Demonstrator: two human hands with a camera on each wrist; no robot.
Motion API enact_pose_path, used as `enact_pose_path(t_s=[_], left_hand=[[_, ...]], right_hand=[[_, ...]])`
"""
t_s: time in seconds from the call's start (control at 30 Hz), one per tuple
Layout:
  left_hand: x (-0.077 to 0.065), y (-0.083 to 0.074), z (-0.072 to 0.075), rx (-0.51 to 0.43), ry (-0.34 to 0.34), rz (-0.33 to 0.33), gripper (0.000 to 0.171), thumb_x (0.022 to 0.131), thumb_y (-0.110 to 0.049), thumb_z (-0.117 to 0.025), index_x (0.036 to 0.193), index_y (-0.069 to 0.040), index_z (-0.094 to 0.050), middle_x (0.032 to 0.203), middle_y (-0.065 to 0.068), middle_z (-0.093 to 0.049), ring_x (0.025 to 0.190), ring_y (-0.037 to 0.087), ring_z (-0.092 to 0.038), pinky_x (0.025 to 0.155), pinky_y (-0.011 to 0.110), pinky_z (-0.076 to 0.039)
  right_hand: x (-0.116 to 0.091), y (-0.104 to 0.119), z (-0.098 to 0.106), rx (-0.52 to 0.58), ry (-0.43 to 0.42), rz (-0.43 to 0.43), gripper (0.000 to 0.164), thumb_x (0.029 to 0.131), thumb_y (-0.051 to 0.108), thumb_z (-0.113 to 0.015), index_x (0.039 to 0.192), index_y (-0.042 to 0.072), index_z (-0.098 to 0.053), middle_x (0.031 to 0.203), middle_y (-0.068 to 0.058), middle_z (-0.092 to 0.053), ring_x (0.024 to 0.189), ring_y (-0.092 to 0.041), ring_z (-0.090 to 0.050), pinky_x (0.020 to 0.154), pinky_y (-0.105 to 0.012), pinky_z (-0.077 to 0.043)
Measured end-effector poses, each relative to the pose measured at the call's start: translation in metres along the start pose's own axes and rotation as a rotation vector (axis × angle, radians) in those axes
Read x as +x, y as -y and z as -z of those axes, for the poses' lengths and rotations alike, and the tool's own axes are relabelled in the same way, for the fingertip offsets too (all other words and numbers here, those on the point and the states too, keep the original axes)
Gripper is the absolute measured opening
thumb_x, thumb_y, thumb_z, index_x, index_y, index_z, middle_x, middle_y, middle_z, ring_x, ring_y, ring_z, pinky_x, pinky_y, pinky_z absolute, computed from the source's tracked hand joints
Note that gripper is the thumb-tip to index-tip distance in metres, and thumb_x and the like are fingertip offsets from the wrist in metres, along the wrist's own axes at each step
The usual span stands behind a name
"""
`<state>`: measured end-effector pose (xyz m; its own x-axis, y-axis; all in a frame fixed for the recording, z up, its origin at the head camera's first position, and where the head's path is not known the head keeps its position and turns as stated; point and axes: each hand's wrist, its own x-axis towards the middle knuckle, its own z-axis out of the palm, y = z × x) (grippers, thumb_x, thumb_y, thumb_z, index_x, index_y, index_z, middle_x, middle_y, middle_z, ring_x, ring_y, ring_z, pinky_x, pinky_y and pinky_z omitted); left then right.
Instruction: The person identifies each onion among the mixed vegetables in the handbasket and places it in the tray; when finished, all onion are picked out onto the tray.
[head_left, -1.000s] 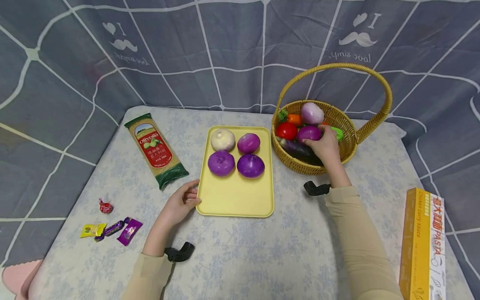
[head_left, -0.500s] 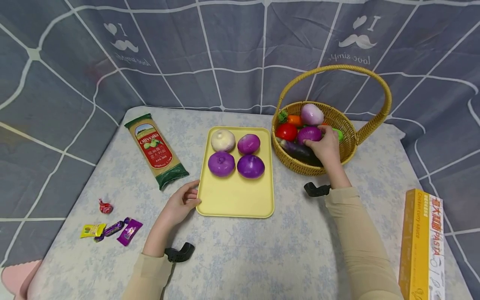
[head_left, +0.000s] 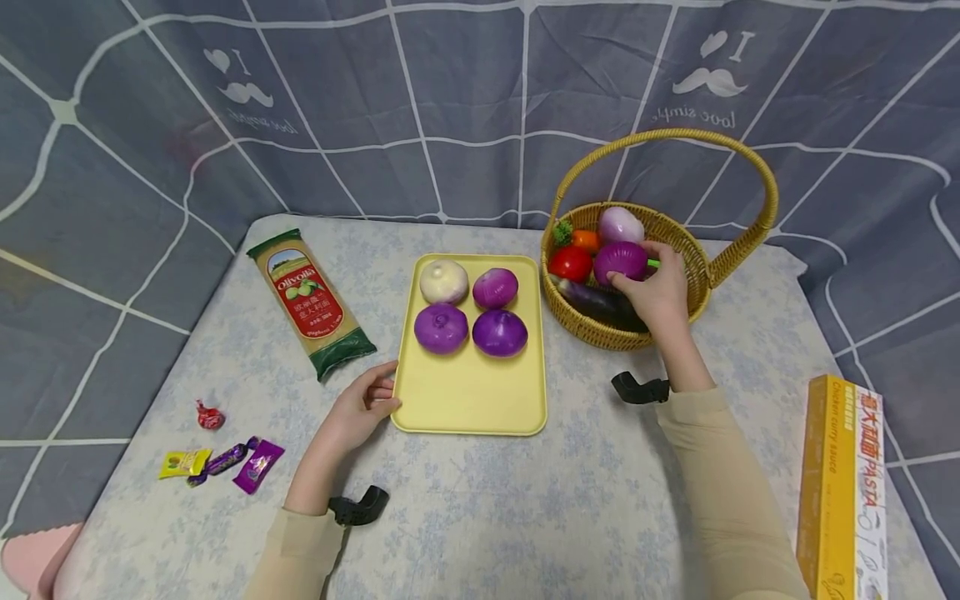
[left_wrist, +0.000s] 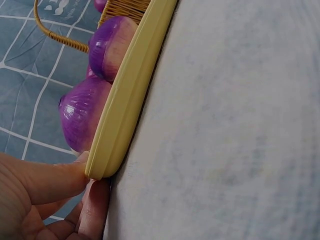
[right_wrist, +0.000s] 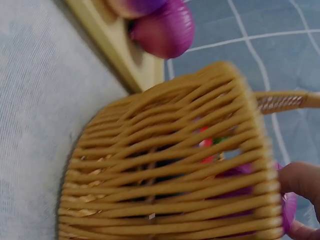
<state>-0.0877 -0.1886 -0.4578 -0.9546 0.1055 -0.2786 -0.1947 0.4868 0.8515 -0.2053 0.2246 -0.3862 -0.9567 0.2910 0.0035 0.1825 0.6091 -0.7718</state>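
A wicker basket (head_left: 693, 287) (right_wrist: 170, 175) stands at the table's far right and holds a pale onion (head_left: 620, 224), a tomato (head_left: 570, 263), a carrot (head_left: 586, 240) and a dark eggplant (head_left: 592, 297). My right hand (head_left: 651, 286) grips a purple onion (head_left: 619, 261) lifted a little above the other vegetables. A yellow tray (head_left: 471, 392) (left_wrist: 131, 102) in the middle carries a white onion (head_left: 443, 281) and three purple onions (head_left: 499, 332). My left hand (head_left: 363, 406) holds the tray's near left corner, thumb on its rim (left_wrist: 60, 175).
A pasta packet (head_left: 309, 302) lies left of the tray. Several wrapped candies (head_left: 222, 454) sit at the near left. A yellow pasta box (head_left: 843, 492) stands at the near right edge. A grey checked cloth hangs behind the table.
My right hand has raised the purple onion slightly out of the basket's pile. My left hand stays on the tray corner.
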Motion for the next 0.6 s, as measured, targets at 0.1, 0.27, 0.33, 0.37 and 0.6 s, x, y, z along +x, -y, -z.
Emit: enact_pose_path(t_s=[0.1,0.27,0.33,0.37,0.6], left_hand=[[-0.001,-0.001,0.0,0.001,0.005,-0.002,0.057,0.094,0.0,-0.06,0.148,-0.002,-0.041,0.119,0.02,-0.056,0.107,0.028,-0.056,0.08,0.02,-0.049],[-0.002,-0.002,0.0,0.0,0.005,-0.004,0.057,0.094,0.0,-0.06,0.148,-0.002,-0.04,0.119,0.02,-0.056,0.106,0.027,-0.056,0.08,0.02,-0.049],[-0.001,-0.002,0.0,-0.001,0.005,-0.007,0.057,0.094,0.0,-0.06,0.148,-0.002,-0.041,0.118,0.02,-0.056,0.106,0.027,-0.056,0.08,0.019,-0.049],[-0.001,-0.001,0.0,0.001,0.004,-0.008,0.057,0.094,0.0,-0.06,0.148,-0.002,-0.041,0.118,0.02,-0.056,0.105,0.026,-0.056,0.08,0.019,-0.049],[0.0,0.0,0.0,-0.004,0.004,-0.006,0.057,0.094,0.0,-0.06,0.148,-0.002,-0.041,0.118,0.02,-0.056,0.105,0.027,-0.056,0.079,0.018,-0.049]], right_hand=[[-0.009,0.006,0.004,0.051,0.003,0.013,0.074,0.086,0.027,-0.076,0.145,0.004,-0.039,0.143,-0.021,-0.04,0.126,-0.037,-0.048,0.106,-0.048,-0.045],[-0.027,0.017,0.008,0.149,0.031,0.026,0.073,0.086,0.029,-0.076,0.145,0.006,-0.039,0.143,-0.017,-0.043,0.125,-0.032,-0.052,0.104,-0.045,-0.048],[-0.035,0.02,0.007,0.187,0.047,0.027,0.073,0.086,0.03,-0.076,0.144,0.007,-0.039,0.142,-0.015,-0.044,0.124,-0.029,-0.052,0.104,-0.043,-0.049],[-0.039,0.022,0.006,0.207,0.057,0.029,0.072,0.086,0.03,-0.076,0.144,0.007,-0.038,0.141,-0.014,-0.044,0.124,-0.028,-0.052,0.104,-0.042,-0.049],[-0.065,0.034,-0.01,0.323,0.194,0.077,0.07,0.085,0.023,-0.077,0.142,0.005,-0.04,0.137,-0.015,-0.047,0.12,-0.027,-0.055,0.105,-0.041,-0.048]])
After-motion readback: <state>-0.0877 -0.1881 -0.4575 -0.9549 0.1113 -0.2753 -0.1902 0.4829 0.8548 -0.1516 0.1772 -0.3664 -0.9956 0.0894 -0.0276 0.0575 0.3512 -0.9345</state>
